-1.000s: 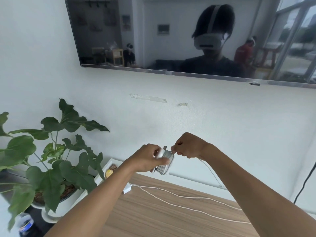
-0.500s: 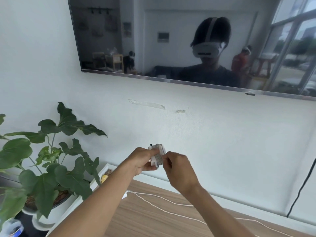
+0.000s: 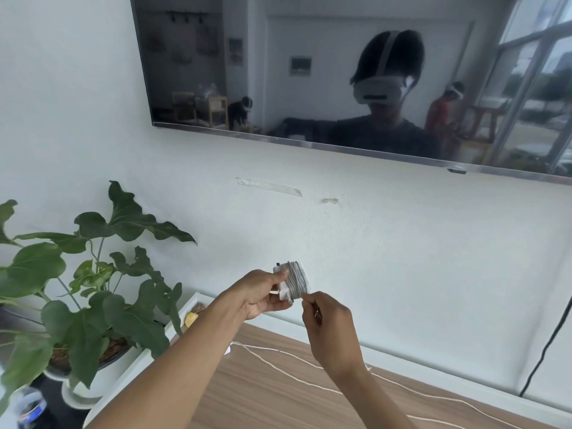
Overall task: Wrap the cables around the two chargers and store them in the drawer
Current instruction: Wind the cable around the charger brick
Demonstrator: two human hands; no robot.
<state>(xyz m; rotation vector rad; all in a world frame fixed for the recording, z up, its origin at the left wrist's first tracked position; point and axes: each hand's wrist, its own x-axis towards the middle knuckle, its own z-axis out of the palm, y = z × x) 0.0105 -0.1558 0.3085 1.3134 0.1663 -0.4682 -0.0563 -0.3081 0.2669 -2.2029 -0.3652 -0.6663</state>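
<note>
My left hand (image 3: 263, 294) holds a white charger (image 3: 291, 281) up in front of the wall, with grey-white cable wound in many turns around it. My right hand (image 3: 331, 331) is just below and to the right of the charger, fingers pinched on the cable's loose end. A second white cable (image 3: 309, 363) trails across the wooden top from a small white charger (image 3: 228, 350) that peeks out beside my left forearm. No drawer is in view.
A leafy potted plant (image 3: 93, 292) stands at the left beside the wooden cabinet top (image 3: 266, 394). A dark screen (image 3: 340, 72) hangs on the white wall above. A black cord (image 3: 544, 351) runs down the wall at the right.
My right hand came from above the charger down and around to its lower right, adding cable turns. The slack cable behind my right wrist is taken up. The view tilted slightly.
</note>
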